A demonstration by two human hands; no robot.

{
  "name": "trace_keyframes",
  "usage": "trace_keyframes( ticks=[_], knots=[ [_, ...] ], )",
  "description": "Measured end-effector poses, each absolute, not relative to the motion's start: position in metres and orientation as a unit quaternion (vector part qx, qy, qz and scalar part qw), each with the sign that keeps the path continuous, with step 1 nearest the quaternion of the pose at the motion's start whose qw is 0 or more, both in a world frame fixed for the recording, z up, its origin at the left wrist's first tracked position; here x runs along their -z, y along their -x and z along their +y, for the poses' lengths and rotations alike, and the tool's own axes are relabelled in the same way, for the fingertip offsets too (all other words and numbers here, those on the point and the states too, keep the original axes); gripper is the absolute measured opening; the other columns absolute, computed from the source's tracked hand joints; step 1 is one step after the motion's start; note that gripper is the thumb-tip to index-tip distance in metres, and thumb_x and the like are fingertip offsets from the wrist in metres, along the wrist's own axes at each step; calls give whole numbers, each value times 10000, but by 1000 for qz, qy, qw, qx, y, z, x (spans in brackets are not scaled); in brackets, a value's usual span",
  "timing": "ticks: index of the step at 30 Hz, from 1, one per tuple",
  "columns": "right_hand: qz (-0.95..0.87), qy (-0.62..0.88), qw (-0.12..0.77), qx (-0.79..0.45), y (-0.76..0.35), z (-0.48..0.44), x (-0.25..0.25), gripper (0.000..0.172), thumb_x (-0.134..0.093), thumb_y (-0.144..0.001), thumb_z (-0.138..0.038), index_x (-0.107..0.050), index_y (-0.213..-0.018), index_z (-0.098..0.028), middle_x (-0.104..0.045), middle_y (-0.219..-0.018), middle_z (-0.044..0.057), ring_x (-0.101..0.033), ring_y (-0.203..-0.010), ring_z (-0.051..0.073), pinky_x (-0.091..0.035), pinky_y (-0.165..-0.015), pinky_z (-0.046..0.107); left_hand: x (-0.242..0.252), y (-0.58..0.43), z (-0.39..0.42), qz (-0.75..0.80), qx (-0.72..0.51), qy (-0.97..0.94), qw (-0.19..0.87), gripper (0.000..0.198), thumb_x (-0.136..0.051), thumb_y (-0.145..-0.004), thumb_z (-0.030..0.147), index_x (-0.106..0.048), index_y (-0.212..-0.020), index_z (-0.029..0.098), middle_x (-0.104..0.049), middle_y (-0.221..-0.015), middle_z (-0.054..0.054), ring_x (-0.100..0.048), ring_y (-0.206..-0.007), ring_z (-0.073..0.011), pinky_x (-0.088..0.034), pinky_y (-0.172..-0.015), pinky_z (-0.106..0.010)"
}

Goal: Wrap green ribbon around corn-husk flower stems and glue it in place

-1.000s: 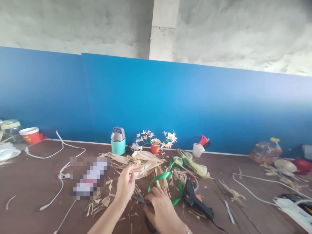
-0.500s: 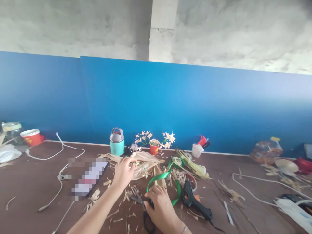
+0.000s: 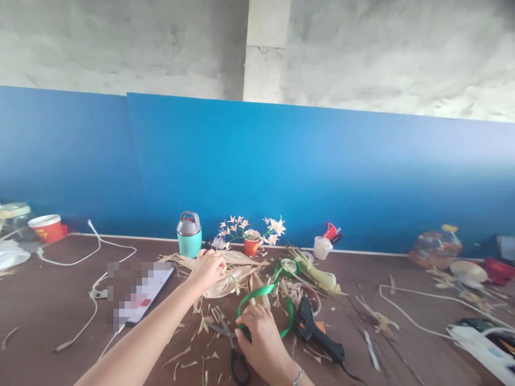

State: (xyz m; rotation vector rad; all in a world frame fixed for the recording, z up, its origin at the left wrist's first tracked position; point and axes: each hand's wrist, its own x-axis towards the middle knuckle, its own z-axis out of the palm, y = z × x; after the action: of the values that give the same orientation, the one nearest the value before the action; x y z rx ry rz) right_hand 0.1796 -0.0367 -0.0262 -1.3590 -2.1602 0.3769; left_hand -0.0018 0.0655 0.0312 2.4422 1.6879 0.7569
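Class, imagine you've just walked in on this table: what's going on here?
A person is working with both hands among dry, husk-like leaves. The left hand reaches over the dry, husk-like leaves; its grip is unclear. The right hand is beside slightly open scissors, near a curling green ribbon; whether it holds them is unclear. A black glue gun lies to its right. Farther back stands a red cup with pale flowers.

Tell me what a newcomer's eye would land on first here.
Probably the wide, smooth blue partition, which spans the view behind the brown table. Next, perhaps, the glossy green ribbon curling beside the person's right hand, and the pale star-shaped flowers above a small red paper cup near the table's back edge.
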Motion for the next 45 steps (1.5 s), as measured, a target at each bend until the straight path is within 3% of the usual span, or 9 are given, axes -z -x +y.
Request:
trace_keyframes(
  ticks=[9, 14, 18, 25, 33, 36, 39, 42, 45],
  knots=[
    [-803, 515, 273, -126, -179, -35, 28, 112, -574, -756, -132, -645, -757, -219, -619, -826, 1, -549, -871, 180, -327, -895, 347, -49, -1, 57, 533, -221, -813, 81, 265, -493, -662, 117, -705, -669, 275, -731, -769, -27, -628, -808, -240, -406, -818, -369],
    [-804, 513, 274, -120, -179, -34, 29, 107, -573, -761, -135, -640, -746, -217, -619, -820, 0, -548, -850, 176, -350, -844, 322, -46, -10, 48, 493, -225, -837, 84, 224, -575, -660, 204, -693, -829, 290, -661, -961, -43, -552, -996, -272, -413, -836, -378],
    [-804, 509, 283, -123, -179, -36, 29, 104, -569, -757, -133, -634, -744, -213, -619, -810, 1, -545, -844, 181, -350, -829, 329, -39, -20, 44, 454, -218, -861, 76, 150, -671, -613, 233, -670, -759, 269, -610, -951, -26, -490, -1057, -271, -353, -915, -425],
    [-804, 510, 281, -123, -180, -36, 29, 100, -584, -746, -129, -637, -758, -213, -628, -826, 8, -545, -851, 189, -348, -825, 329, -27, -27, 61, 462, -243, -851, 50, 156, -537, -737, 153, -668, -698, 227, -612, -903, -64, -481, -1018, -266, -339, -912, -438],
    [-810, 506, 272, -112, -182, -35, 31, 106, -569, -767, -143, -644, -777, -218, -629, -844, 7, -543, -862, 186, -348, -821, 322, -37, -13, 62, 491, -272, -821, 103, 160, -623, -670, 253, -676, -822, 254, -667, -948, -40, -561, -950, -246, -432, -827, -360],
    [-812, 504, 269, -120, -182, -35, 27, 109, -558, -775, -147, -646, -770, -213, -630, -836, 12, -546, -860, 187, -347, -820, 324, -43, 2, 52, 509, -278, -807, 114, 93, -585, -706, 281, -665, -712, 235, -674, -891, -49, -572, -931, -248, -428, -812, -350],
    [-815, 502, 265, -121, -183, -36, 25, 115, -551, -773, -144, -646, -765, -208, -628, -824, 13, -551, -845, 184, -347, -817, 324, -47, 21, 35, 517, -261, -805, 132, 227, -518, -761, 344, -658, -624, 229, -663, -764, -48, -595, -810, -231, -439, -742, -326],
    [-818, 501, 259, -116, -182, -37, 25, 79, -583, -751, -182, -652, -774, -213, -628, -824, 16, -549, -844, 195, -343, -821, 337, -43, 40, 13, 517, -226, -810, 159, 152, -583, -704, 345, -681, -637, 251, -651, -720, -24, -606, -710, -214, -452, -647, -289],
    [-825, 493, 251, -112, -181, -40, 23, 111, -627, -700, -209, -656, -807, -221, -624, -842, 18, -539, -877, 213, -332, -838, 352, -32, 53, -7, 501, -186, -828, 171, 185, -610, -639, 208, -693, -782, 292, -653, -865, -25, -576, -920, -247, -442, -779, -315]
  ],
)
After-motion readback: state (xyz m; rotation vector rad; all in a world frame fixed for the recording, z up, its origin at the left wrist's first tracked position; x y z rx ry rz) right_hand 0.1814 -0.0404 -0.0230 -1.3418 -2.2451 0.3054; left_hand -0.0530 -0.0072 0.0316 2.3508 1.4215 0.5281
